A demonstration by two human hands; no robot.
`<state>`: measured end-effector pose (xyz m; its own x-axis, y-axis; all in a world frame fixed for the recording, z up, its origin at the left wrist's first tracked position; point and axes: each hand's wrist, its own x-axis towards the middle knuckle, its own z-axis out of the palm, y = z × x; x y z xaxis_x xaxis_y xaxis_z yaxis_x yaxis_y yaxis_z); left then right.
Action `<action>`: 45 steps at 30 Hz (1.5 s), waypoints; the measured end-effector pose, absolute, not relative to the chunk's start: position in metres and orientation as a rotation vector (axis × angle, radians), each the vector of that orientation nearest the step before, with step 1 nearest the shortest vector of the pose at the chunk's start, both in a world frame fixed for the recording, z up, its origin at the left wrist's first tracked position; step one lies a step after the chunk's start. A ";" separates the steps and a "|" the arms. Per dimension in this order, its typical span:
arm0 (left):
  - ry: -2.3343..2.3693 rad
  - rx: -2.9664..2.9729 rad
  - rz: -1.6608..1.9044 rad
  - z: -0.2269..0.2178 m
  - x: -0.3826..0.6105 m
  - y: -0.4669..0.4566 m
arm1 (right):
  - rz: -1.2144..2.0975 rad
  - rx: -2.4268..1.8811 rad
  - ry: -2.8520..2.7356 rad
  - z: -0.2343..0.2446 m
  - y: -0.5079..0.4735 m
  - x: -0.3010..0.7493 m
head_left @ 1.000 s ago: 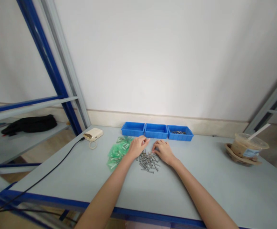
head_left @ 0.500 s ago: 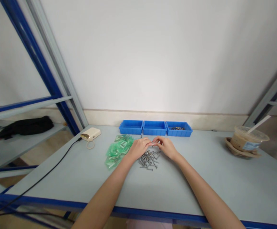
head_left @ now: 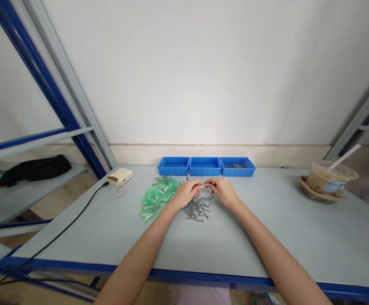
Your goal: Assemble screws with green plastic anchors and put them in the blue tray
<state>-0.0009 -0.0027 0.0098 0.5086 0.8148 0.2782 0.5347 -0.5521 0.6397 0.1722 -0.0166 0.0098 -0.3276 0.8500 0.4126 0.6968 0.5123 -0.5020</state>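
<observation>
My left hand is closed in a pinch, with a small brass-coloured metal piece at its fingertips. Facing it, my right hand is also pinched, its fingertips a short gap from the left ones. Whatever lies between the right fingers is too small to make out. Below both hands is a loose pile of grey screws on the table. Left of my left hand lies a green plastic bag with pale, slender pieces in or on it.
Behind the hands stand a left blue bin, a middle blue bin and a right blue bin holding small metal parts. A cream device with a black cable sits left. A drink cup stands right.
My fingertips, together before, have come slightly apart, and the brass-coloured piece now shows at the left ones. The view has shifted a little. The screw pile and bag look unchanged.
</observation>
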 end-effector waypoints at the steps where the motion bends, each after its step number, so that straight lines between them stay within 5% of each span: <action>1: 1.110 2.295 0.780 0.011 -0.001 -0.003 | 0.359 -1.218 -2.105 0.009 -0.016 0.173; 45: 1.090 2.211 0.894 0.002 0.002 0.003 | 0.420 -1.190 -2.040 0.009 -0.016 0.178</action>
